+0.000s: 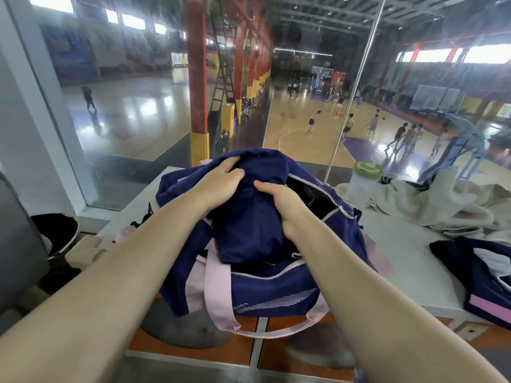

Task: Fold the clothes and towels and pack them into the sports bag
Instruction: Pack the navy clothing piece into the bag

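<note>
Both hands on a folded navy garment (246,217), held over the open mouth of the sports bag (276,288). Left hand (221,183) grip: fingers curled into the cloth at the top of the bundle. Right hand (279,203) grip: thumb and fingers pinching the bundle's right edge. Lower end of the garment drapes over the bag's near rim. Bag is navy with pink straps, zip open, sitting on the white bench (409,261) at its front edge. Right of the bag: white bottle with green lid (365,181), a crumpled pale towel (442,205) unfolded, and another navy-and-pink garment (484,280) lying flat at the bench's right edge. Window ahead looks onto basketball courts
</note>
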Action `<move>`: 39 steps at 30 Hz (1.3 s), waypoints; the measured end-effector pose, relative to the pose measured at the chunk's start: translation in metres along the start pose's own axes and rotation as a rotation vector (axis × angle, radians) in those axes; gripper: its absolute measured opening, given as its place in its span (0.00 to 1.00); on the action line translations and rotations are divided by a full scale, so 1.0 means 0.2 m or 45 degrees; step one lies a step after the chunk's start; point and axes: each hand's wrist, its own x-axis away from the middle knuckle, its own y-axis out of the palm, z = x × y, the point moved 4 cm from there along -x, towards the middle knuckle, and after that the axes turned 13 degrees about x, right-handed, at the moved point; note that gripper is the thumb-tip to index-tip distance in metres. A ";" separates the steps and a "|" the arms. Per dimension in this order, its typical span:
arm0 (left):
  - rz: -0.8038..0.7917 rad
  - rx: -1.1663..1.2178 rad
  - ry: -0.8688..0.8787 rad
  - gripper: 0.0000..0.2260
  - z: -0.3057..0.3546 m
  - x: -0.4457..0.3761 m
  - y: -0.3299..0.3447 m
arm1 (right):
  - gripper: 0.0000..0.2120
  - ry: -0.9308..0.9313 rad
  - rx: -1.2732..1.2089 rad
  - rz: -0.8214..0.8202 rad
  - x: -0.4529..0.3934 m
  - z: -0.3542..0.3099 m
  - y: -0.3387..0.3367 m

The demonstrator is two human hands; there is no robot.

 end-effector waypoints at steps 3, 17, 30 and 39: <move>-0.029 -0.111 0.061 0.22 -0.03 -0.01 0.00 | 0.24 -0.035 0.076 0.115 -0.06 0.01 -0.04; 0.073 -0.376 0.195 0.25 -0.07 -0.05 0.05 | 0.24 -0.174 1.914 0.375 -0.09 -0.10 -0.16; -0.304 -0.777 0.228 0.17 -0.19 -0.03 0.21 | 0.19 -0.835 2.319 0.173 0.18 -0.10 0.06; -0.348 -1.138 0.139 0.34 -0.28 0.03 0.26 | 0.35 -0.157 2.354 0.037 -0.15 0.01 -0.17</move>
